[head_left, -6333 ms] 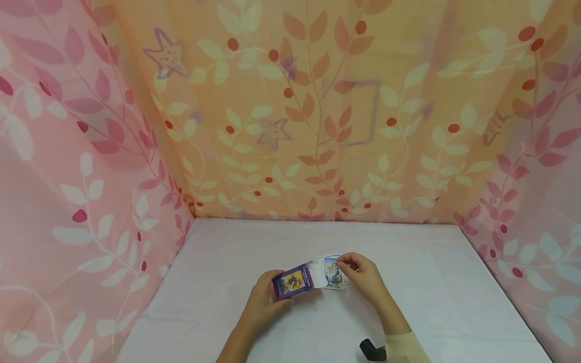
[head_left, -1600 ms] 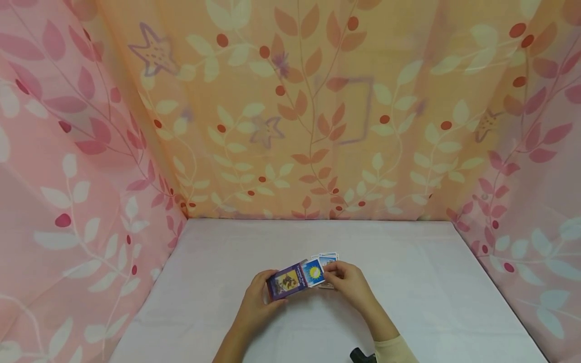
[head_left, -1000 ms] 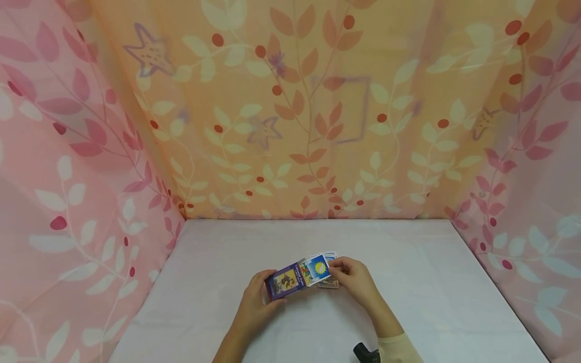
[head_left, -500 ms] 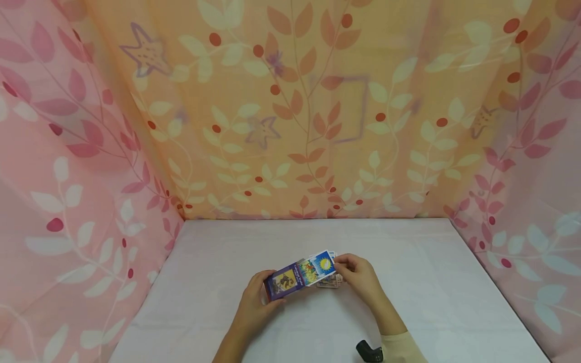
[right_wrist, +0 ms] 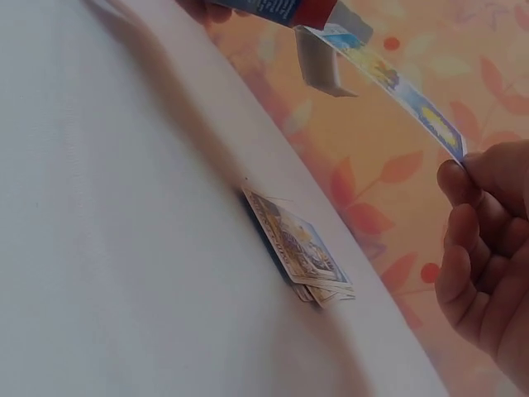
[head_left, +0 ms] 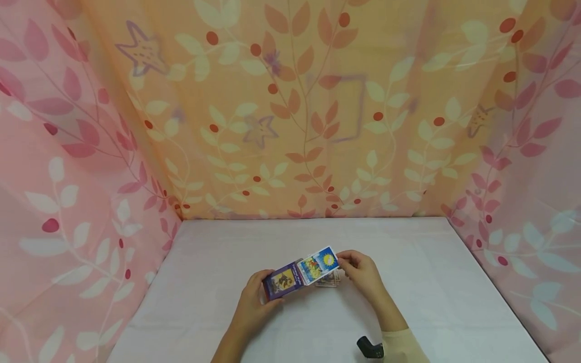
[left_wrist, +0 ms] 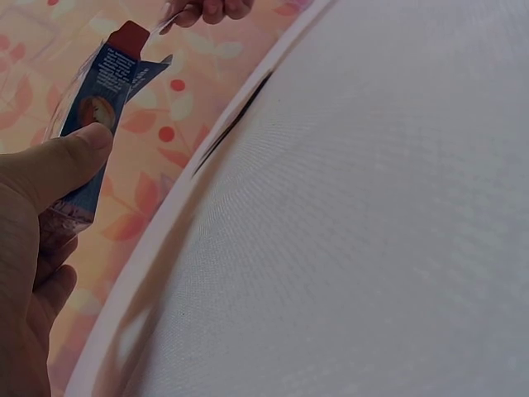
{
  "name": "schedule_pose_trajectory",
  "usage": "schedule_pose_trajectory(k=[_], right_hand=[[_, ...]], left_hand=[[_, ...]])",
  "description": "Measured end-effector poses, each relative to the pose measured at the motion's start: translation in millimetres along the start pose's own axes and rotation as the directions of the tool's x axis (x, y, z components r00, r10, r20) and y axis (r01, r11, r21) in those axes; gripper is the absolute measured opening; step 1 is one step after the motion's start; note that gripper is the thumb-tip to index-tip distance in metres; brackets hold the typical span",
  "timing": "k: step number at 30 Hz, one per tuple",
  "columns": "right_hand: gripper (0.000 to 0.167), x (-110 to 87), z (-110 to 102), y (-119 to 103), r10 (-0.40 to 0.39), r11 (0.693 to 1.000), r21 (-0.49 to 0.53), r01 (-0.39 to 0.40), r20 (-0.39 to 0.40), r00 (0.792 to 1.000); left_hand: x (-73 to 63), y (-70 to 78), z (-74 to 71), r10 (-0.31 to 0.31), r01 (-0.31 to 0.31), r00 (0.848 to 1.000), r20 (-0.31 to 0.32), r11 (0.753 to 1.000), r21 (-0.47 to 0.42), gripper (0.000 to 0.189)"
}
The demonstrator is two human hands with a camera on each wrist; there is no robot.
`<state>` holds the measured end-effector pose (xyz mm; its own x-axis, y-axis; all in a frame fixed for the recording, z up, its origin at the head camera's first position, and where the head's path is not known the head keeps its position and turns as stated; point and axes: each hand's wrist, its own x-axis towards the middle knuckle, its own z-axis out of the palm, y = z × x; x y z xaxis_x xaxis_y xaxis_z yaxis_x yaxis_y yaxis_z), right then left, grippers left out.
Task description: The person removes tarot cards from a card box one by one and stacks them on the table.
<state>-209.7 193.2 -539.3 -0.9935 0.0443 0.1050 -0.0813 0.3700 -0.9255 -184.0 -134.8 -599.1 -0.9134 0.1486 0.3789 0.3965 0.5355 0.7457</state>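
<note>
My left hand (head_left: 254, 302) grips a purple card box (head_left: 282, 281) with a yellow picture, held tilted above the table; its thumb lies along the box's narrow side in the left wrist view. From the box's open end sticks out a picture card (head_left: 318, 265) with a yellow sun on blue. My right hand (head_left: 365, 275) pinches the card's outer corner between thumb and fingertips, other fingers curled. The card's inner end is at the box mouth. In the right wrist view a small pile of picture cards (right_wrist: 302, 244) lies on the table below, partly hidden by the card in the head view.
A white cloth covers the table (head_left: 218, 252). Floral curtains stand around it, orange at the back (head_left: 313, 166) and pink at the sides. A black angular device (head_left: 369, 348) sits by the right wrist, next to the beige sleeve (head_left: 404, 345).
Earlier the right hand was at the pile by the box's open flap. Since then it has pulled the sun card from the box, up and to the right. The left hand stays on the box.
</note>
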Motion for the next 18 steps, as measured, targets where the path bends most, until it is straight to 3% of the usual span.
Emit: schedule_pose_trajectory(k=[18], right_hand=[[0.013,18.2,-8,18,-0.006,1.0,-0.008,0.006,-0.013,1.0]], left_hand=[[0.3,1.3,-0.1,-0.022,0.022,1.0,-0.001,1.0,0.005,0.082]])
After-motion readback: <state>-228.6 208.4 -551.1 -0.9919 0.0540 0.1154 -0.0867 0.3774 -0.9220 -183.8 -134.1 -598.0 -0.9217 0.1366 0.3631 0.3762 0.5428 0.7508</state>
